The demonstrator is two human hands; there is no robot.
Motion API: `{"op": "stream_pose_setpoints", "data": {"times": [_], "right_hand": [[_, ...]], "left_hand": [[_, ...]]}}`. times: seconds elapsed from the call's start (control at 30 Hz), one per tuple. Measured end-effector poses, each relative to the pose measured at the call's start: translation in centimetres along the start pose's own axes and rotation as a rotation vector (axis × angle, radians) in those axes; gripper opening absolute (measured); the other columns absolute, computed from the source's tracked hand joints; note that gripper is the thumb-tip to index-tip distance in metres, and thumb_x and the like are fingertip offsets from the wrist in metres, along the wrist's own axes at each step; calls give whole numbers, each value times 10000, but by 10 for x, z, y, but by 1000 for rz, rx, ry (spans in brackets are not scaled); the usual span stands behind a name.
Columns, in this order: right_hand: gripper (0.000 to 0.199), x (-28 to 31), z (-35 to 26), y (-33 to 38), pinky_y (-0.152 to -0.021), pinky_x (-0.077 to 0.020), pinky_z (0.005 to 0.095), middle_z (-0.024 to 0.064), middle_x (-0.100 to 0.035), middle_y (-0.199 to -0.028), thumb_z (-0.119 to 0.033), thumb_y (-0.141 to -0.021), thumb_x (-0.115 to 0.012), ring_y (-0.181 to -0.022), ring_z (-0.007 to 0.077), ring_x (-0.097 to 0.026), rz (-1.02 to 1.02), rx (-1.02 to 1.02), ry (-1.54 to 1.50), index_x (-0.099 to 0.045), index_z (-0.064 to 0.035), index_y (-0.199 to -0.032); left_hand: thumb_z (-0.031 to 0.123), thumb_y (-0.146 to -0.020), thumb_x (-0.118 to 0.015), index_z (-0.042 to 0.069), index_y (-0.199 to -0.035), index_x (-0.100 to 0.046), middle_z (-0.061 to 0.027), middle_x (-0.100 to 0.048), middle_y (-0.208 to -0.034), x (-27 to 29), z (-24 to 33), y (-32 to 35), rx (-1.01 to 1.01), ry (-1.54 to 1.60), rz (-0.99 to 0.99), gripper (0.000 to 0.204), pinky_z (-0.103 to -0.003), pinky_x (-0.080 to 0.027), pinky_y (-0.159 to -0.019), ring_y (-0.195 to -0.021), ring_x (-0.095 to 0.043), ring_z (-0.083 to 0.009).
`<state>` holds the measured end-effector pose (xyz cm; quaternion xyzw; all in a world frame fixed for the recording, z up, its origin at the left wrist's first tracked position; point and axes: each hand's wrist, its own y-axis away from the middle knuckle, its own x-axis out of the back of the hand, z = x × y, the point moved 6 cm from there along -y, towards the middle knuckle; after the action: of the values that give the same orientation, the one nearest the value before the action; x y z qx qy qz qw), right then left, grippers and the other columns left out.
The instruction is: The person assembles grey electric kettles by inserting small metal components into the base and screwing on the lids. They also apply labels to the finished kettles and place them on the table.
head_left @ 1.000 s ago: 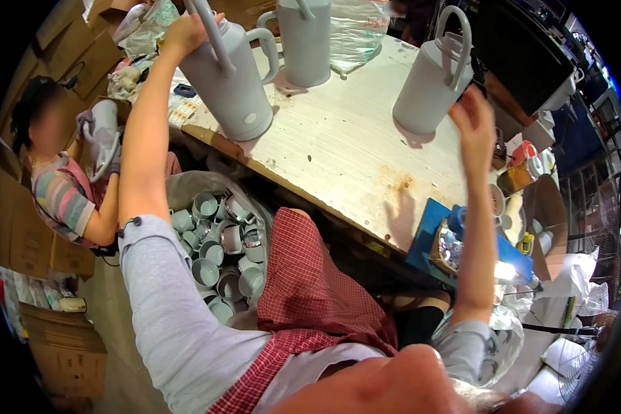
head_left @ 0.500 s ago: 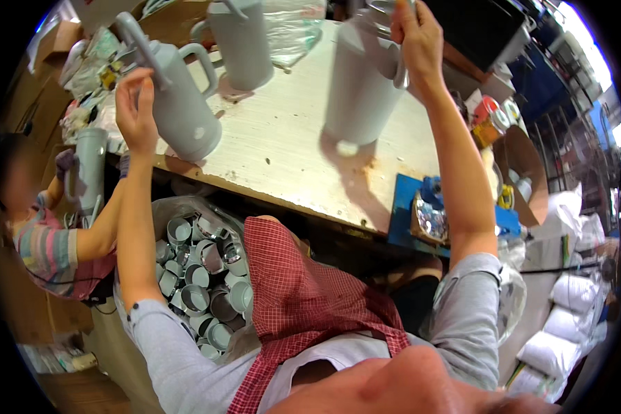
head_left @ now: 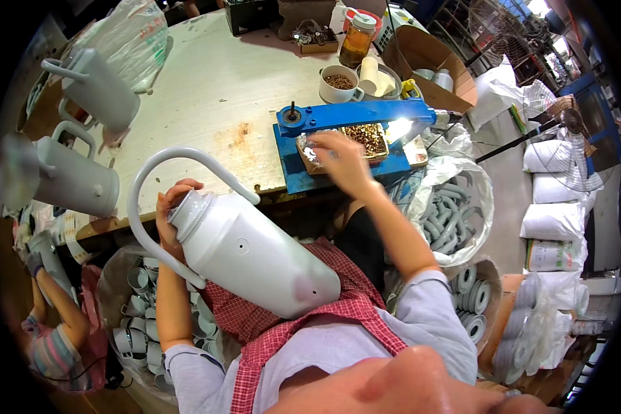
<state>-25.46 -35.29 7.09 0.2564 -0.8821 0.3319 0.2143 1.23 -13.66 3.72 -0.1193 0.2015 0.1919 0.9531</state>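
Note:
A pale grey jug (head_left: 255, 248) lies tilted across my lap, its neck toward the table and its base against my apron. Two small holes show in its side. A large curved grey handle (head_left: 143, 181) arches from the neck. My left hand (head_left: 170, 217) is closed around the neck, some fingers hidden behind it. My right hand (head_left: 345, 162) is over a small box of silvery parts (head_left: 309, 153), its fingers bent together at the box; what they pinch is too small to make out. Beside it sits a tray of brass-coloured parts (head_left: 367, 140), under the blue arm of a bench tool (head_left: 359, 115).
Two more grey jugs, one farther (head_left: 103, 93) and one nearer (head_left: 76, 176), stand at the table's left. A cup of small parts (head_left: 338, 84) and a jar (head_left: 358, 41) stand behind the tool. Bags of grey handles (head_left: 452, 221) and rings (head_left: 160, 331) flank me. A co-worker (head_left: 58, 331) is at left.
My view has swung right. The jug has come off the table onto my lap, with my left hand now around its neck. My right hand has left it for the parts box.

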Motion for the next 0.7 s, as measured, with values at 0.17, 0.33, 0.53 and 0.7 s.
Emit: {"op": "stream_pose_setpoints", "data": {"times": [0.17,0.33,0.53,0.7], "right_hand": [[187,70,124,17,-747,-509,451,143,-640,-1012,-180,-830,-668,-882,348,-637,-55,-261,438,-662,-67,-979],[144,57,152,7,-725,-502,491,132,-621,-1048,-204,-861,-619,-885,368,-627,-256,-309,608,-630,-80,-934],[192,63,153,18,-704,-507,458,177,-635,-968,-142,-873,-589,-837,372,-633,-134,-234,624,-620,-57,-1042],[147,41,42,3,-635,-491,276,85,-629,-817,4,-847,-608,-697,149,-616,24,-185,-182,-674,6,-978]], "left_hand": [[471,-983,-355,-2,-967,-589,-137,-533,-1061,-24,-4,-2,-1,-103,135,528,-460,-459,-960,-1112,-517,-267],[427,-960,-426,3,-867,-582,-113,-531,-974,-45,-10,-19,-79,-218,13,462,-457,-429,-986,-1110,-514,-298],[235,-864,-607,26,-676,-542,-93,-536,-884,-29,1,-16,-171,-594,94,288,-362,-383,-928,-1022,-506,-226],[329,-837,-680,1,-609,-509,-15,-476,-584,-10,17,-18,138,-840,-126,434,-274,-350,-529,-570,-423,-95]]}}
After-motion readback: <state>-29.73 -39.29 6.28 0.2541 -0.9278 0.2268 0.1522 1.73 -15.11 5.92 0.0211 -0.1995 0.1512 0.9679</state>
